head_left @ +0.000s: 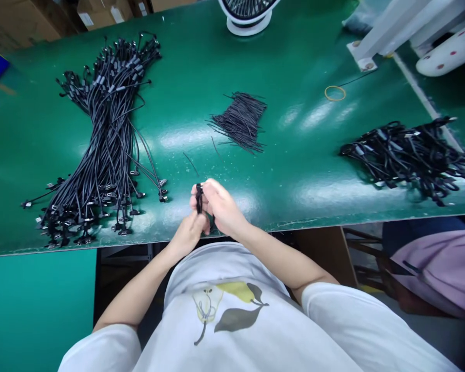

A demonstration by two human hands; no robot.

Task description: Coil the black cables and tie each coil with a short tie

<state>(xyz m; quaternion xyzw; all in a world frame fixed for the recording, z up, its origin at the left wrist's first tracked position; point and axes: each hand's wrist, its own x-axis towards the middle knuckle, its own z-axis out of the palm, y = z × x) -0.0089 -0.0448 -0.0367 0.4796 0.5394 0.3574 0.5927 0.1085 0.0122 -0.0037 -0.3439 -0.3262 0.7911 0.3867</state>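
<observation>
While the big sheaf of straight cables (106, 139) still lies fanned out at about ten o'clock on the green counter (302, 170), I judge the work to be somewhere in the middle: that pile looks untouched, with its connector ends splayed toward the near edge, and it seems to outweigh what has been finished. Moving right, the little heap of black ties (240, 121) sits at twelve o'clock, well apart from the hands, with a couple of loose ties strayed just short of it. At the centre, close to the near edge of the counter, I see the coiled cable (199, 199) held upright between both hands; it appears folded into a short bundle, though whether a tie is already round it I cannot tell. The left hand (189, 230) comes up from below, wrist bent, its grip closed on the lower part of the bundle. The right hand (219, 206) arches over from the two o'clock side, fingers curled and pinched shut on the top of the same bundle. Farther right, at two o'clock, a tangle of bundled cables (406, 155) looks like the finished share, and a yellow rubber band (335, 93) lies beyond it at one o'clock.
</observation>
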